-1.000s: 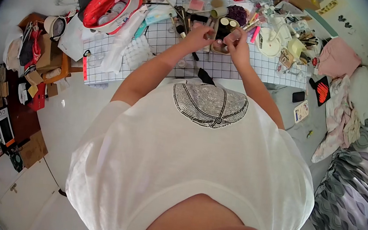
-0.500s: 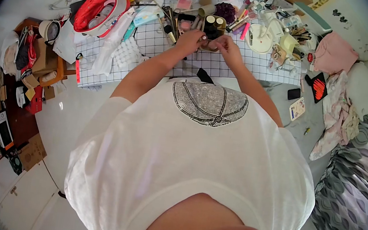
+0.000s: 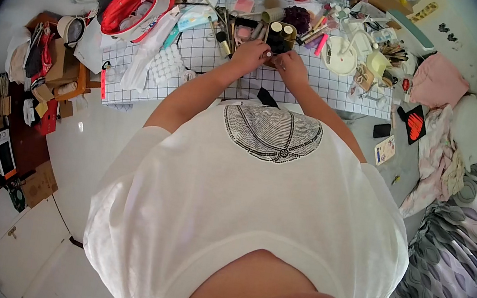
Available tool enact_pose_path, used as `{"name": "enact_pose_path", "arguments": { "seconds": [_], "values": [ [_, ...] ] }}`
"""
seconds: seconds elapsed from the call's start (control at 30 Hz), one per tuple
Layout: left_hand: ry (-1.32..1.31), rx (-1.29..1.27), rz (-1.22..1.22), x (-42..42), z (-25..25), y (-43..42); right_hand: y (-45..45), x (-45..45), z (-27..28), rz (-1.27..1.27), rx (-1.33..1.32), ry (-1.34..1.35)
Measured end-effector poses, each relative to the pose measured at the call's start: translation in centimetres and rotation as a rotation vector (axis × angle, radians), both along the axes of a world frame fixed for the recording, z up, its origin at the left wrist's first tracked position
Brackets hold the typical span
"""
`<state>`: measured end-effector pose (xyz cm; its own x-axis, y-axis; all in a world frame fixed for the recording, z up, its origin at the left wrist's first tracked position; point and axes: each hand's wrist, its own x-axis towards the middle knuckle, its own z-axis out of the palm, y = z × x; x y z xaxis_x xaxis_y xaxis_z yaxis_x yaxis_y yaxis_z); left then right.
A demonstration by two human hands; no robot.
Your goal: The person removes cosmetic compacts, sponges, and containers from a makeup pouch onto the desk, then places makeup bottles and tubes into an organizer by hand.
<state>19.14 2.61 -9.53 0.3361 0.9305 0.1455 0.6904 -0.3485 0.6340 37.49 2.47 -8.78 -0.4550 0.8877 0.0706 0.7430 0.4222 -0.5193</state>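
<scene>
Observed left hand (image 3: 251, 56) and right hand (image 3: 291, 71), both curled, at near end of brown box-shaped container (image 3: 294, 37) on white, dark-gridded tabletop (image 3: 338, 93). Could not tell grasp of either. Noted two round cream-coloured caps (image 3: 276, 26) inside.

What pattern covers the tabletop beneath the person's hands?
The tabletop shows a grid of dark lines on white, seen best in the head view.

Open-topped brownish container (image 3: 294, 39), two cream-topped items (image 3: 276, 27) inside
</scene>
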Motion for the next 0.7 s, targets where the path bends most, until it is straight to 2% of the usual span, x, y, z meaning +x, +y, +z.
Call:
{"name": "enact_pose_path", "arguments": {
  "seconds": [0.17, 0.37, 0.57, 0.7],
  "values": [
    [0.000, 0.006, 0.018, 0.1, -0.3, -0.1, 0.8, -0.5, -0.5, -0.043, -0.038, -0.076],
    [-0.005, -0.018, 0.041, 0.1, 0.2, -0.1, 1.0, -0.4, -0.4, -0.115, -0.076, 0.015],
    [-0.015, -0.024, 0.025, 0.2, -0.8, 0.4, 0.5, 1.3, -0.5, -0.015, 0.060, -0.027],
    [-0.023, -0.037, 0.024, 0.5, -0.1, 0.1, 0.4, 1.0, -0.2, -0.052, -0.035, -0.041]
  ]
}}
